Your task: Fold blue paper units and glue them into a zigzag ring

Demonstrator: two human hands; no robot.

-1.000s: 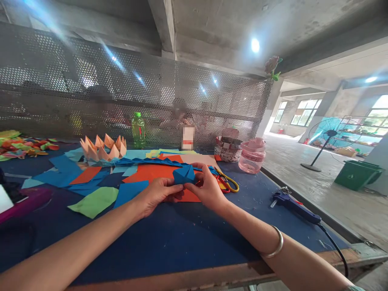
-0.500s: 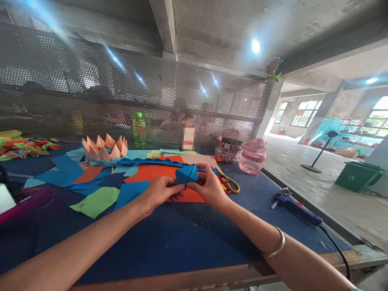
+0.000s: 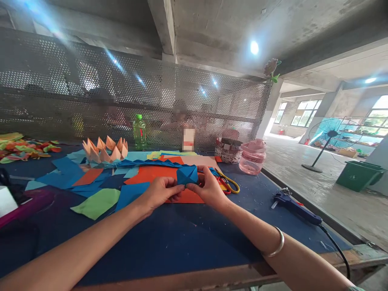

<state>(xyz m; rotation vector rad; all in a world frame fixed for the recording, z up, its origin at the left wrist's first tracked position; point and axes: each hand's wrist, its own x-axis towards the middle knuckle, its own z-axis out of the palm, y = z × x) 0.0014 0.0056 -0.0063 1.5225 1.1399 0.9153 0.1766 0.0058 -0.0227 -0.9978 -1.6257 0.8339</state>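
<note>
Both my hands meet over the middle of the blue table, pinching a folded blue paper piece. My left hand grips its lower left edge with closed fingers. My right hand holds its right side, thumb and fingers pressed on the folds; a silver bangle sits on that wrist. Under the hands lies an orange paper sheet. Yellow-handled scissors lie just right of my right hand.
Loose blue, green and orange paper squares cover the table's left half, with a peach paper crown and a green bottle behind. A pink jar and a woven basket stand back right. A blue glue gun lies near the right edge. A perforated screen backs the table.
The hands have turned the blue paper piece slightly and brought it a little lower toward the table. Nothing else on the table has moved.
</note>
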